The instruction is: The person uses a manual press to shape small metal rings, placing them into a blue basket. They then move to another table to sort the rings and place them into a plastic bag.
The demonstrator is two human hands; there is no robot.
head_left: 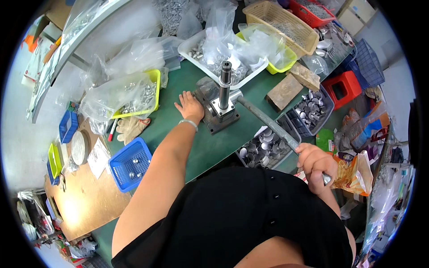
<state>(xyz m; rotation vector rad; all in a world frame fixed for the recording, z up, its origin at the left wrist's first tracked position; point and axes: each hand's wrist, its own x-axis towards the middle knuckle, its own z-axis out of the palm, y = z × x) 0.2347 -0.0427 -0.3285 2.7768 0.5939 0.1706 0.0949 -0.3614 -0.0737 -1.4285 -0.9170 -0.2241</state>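
A metal hand press (222, 107) with an upright round shaft stands on the green bench. Its long grey lever (268, 121) slopes toward my right side. My right hand (316, 163) is wrapped round the lever near its lower end. Against the left side of the press base lies my left hand (190, 108), its fingers spread on the bench top and nothing in it. Close by, a white tray (184, 50) of small metal parts under plastic bags sits behind the press. Below the lever, grey bins hold curved shiny metal pieces (266, 145).
Left of the press are a yellow-green tray (157, 96) of metal parts, a work glove (130, 128), a red marker (112, 130) and a blue basket (117, 167). Two blocks (284, 92) lie on the right. A red stool (342, 87) stands beyond the bench.
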